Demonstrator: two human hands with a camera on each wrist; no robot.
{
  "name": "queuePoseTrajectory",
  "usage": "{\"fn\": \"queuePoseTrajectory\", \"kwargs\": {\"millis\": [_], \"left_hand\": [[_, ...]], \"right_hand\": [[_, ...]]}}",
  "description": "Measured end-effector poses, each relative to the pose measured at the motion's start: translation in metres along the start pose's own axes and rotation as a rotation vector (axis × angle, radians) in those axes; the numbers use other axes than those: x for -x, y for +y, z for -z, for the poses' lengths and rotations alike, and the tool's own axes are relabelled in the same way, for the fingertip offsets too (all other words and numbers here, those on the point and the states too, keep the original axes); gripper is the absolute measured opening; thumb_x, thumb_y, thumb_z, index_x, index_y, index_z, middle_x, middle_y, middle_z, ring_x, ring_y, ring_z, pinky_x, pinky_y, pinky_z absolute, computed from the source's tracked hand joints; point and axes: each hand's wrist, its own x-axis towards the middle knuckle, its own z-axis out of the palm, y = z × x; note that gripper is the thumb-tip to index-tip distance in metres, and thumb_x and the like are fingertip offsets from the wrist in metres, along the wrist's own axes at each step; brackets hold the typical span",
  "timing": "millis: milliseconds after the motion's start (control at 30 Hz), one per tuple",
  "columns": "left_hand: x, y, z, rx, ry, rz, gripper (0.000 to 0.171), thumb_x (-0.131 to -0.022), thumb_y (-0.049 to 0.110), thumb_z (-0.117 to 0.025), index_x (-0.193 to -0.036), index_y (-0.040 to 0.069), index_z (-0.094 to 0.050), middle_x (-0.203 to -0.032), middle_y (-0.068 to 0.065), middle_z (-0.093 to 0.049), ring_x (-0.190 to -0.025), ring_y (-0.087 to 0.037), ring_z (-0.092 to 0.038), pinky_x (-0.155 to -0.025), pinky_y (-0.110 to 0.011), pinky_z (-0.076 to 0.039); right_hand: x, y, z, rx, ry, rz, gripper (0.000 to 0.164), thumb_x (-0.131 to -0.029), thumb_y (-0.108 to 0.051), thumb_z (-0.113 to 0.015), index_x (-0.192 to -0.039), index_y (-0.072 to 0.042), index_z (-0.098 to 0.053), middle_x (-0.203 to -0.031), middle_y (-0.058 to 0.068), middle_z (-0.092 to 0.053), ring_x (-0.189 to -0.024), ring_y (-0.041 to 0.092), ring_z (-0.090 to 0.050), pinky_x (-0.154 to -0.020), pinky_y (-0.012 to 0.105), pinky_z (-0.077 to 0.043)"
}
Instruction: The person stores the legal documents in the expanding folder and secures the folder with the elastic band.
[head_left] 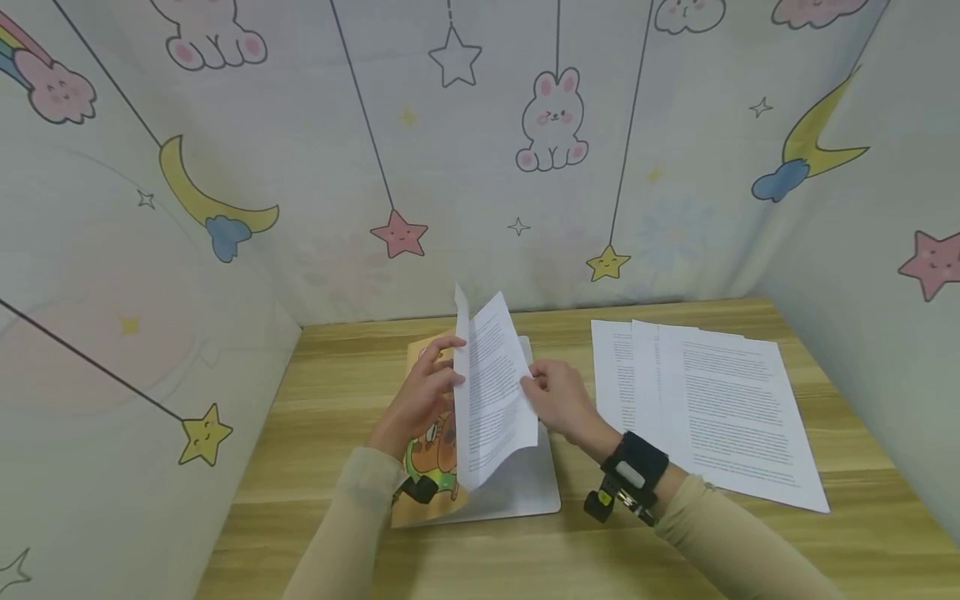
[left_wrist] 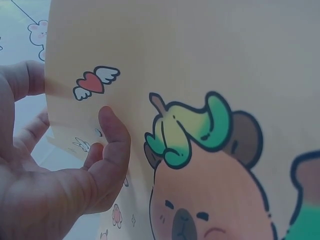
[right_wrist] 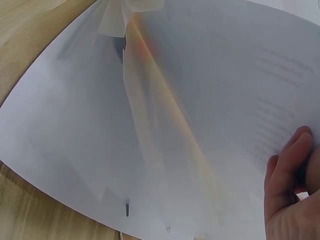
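Observation:
An orange folder [head_left: 427,510] with a cartoon animal in a green leafy hat lies on the table, its front cover partly lifted. My left hand [head_left: 416,404] holds that cover's edge, the thumb on the printed face and other fingers behind it in the left wrist view. A white printed sheet [head_left: 498,392] stands bent upright over the folder. Its right edge is pinched by my right hand [head_left: 561,402]. Inside, the right wrist view shows a translucent sleeve [right_wrist: 155,115] with orange showing through. The sheet's lower end is partly hidden.
Several overlapping printed sheets [head_left: 738,408] lie on the wooden table [head_left: 300,467] to the right of the folder. Behind the table rises a pale wall covering [head_left: 465,167] with cartoon stars, moons and rabbits. A camera is strapped to each wrist.

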Motion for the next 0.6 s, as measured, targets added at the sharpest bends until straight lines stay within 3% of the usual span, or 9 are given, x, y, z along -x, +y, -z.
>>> {"fn": "queuePoseTrajectory", "kwargs": {"millis": [600], "left_hand": [[0.001,0.001,0.000,0.033,-0.001,-0.005,0.054,-0.096,-0.002,-0.049,-0.147,0.014,-0.042,-0.142,-0.032,-0.047,-0.113,-0.040,-0.058,-0.082,-0.044,-0.057]], "right_hand": [[0.002,0.001,-0.012,0.019,0.043,0.037,0.018,-0.102,-0.010,-0.061,-0.106,0.002,-0.073,-0.081,0.008,-0.070,-0.066,0.017,-0.062,-0.052,0.028,-0.045]]}}
